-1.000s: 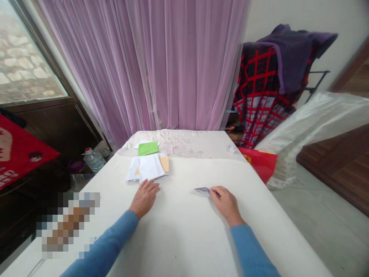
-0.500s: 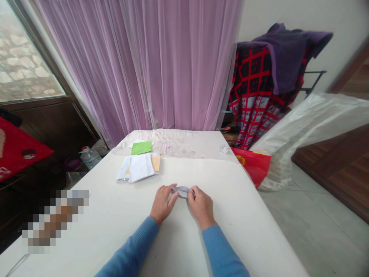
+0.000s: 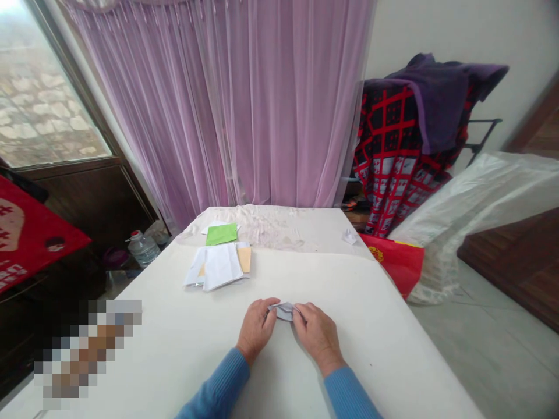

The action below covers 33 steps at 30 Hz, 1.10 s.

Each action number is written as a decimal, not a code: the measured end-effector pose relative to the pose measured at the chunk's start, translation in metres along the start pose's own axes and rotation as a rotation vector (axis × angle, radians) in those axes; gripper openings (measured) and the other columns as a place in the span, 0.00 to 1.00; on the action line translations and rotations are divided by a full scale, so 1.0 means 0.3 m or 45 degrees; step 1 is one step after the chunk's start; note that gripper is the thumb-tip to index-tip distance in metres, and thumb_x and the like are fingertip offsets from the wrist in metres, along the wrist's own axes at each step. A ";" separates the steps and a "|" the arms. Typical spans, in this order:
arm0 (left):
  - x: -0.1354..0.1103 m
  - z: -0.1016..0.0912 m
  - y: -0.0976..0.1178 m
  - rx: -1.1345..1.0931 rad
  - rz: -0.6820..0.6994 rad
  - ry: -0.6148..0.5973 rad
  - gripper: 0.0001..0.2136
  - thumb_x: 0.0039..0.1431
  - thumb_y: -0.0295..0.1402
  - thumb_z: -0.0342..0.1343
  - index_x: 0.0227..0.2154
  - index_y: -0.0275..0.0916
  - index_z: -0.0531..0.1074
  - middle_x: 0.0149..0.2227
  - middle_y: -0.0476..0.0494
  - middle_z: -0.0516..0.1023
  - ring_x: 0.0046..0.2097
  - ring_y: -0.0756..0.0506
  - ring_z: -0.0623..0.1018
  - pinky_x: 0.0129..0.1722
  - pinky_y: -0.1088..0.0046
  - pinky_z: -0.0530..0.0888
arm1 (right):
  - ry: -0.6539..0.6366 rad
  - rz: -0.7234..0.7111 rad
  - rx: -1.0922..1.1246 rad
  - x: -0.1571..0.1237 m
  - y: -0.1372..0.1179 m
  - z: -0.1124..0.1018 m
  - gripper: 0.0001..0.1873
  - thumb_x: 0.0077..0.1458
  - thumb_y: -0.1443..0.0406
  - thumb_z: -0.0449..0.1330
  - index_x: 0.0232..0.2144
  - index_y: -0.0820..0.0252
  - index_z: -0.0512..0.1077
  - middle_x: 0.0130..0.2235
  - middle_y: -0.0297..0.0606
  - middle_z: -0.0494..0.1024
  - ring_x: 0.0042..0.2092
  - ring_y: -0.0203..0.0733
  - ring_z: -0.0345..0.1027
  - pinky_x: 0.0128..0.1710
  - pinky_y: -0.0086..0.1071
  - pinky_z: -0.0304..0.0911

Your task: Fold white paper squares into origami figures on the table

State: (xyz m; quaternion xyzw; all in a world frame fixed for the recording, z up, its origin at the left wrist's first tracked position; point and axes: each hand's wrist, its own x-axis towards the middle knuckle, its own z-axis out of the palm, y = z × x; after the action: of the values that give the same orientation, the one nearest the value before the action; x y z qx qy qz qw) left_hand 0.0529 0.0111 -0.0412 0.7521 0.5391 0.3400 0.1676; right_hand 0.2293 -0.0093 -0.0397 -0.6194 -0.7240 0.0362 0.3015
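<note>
Between my hands is a small piece of folded paper (image 3: 285,311), whitish grey, with its layers slightly parted along the top. My left hand (image 3: 257,327) pinches its left end between thumb and fingers. The right end is gripped by my right hand (image 3: 318,334), its fingers curled and partly hiding the paper. Both hands are just above or on the white table (image 3: 279,273); I cannot tell whether the paper touches it. Farther off to the left lie white paper sheets (image 3: 222,266) with a tan piece (image 3: 244,259) under them, and a green paper (image 3: 221,234) behind.
A small crumpled white paper (image 3: 349,236) lies near the table's far right corner. A red bag (image 3: 397,262) and clear plastic sheeting (image 3: 441,256) stand beyond the right edge. A water bottle (image 3: 144,249) is past the left edge. Purple curtains (image 3: 279,105) hang behind.
My left fingers have closed more firmly on the paper's left end. The folded paper is tilted a little differently. The whole view has shifted slightly, so everything sits lower and farther right.
</note>
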 end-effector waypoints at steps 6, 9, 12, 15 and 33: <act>0.010 0.003 -0.009 -0.119 -0.035 -0.074 0.19 0.54 0.26 0.43 0.43 0.42 0.76 0.42 0.45 0.81 0.47 0.45 0.77 0.54 0.63 0.70 | -0.017 0.027 0.139 -0.005 0.011 0.007 0.18 0.62 0.61 0.47 0.33 0.55 0.77 0.34 0.37 0.78 0.37 0.39 0.71 0.38 0.28 0.59; 0.016 0.000 -0.013 -0.250 -0.113 -0.051 0.18 0.55 0.26 0.44 0.44 0.41 0.74 0.42 0.46 0.81 0.45 0.46 0.77 0.51 0.67 0.71 | -0.015 0.086 0.317 -0.004 -0.002 0.021 0.20 0.61 0.59 0.46 0.33 0.56 0.77 0.35 0.39 0.79 0.37 0.41 0.72 0.40 0.30 0.62; 0.016 -0.012 -0.015 -0.331 -0.218 0.000 0.15 0.57 0.29 0.44 0.44 0.40 0.73 0.34 0.48 0.80 0.36 0.48 0.78 0.41 0.71 0.74 | 0.012 0.137 0.450 0.002 -0.028 0.036 0.20 0.60 0.56 0.47 0.32 0.57 0.77 0.34 0.40 0.79 0.37 0.43 0.73 0.40 0.32 0.64; 0.010 -0.029 -0.021 -0.356 -0.222 0.005 0.12 0.59 0.33 0.46 0.40 0.40 0.74 0.28 0.50 0.78 0.31 0.49 0.76 0.35 0.73 0.72 | 0.024 0.163 0.532 0.011 -0.047 0.043 0.21 0.59 0.54 0.49 0.30 0.57 0.78 0.31 0.40 0.78 0.35 0.43 0.72 0.38 0.32 0.65; 0.095 -0.048 -0.054 -0.349 -0.270 -0.024 0.15 0.61 0.40 0.47 0.38 0.41 0.77 0.27 0.49 0.80 0.30 0.48 0.78 0.31 0.77 0.71 | -0.031 0.257 0.814 0.142 -0.027 0.074 0.17 0.54 0.57 0.54 0.28 0.60 0.78 0.30 0.40 0.79 0.34 0.43 0.71 0.36 0.31 0.64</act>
State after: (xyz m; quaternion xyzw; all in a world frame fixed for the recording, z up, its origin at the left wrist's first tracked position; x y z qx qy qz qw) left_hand 0.0370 0.0417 -0.0314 0.6643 0.5624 0.3838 0.3085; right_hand 0.2092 0.0352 -0.0377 -0.5616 -0.6145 0.2988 0.4667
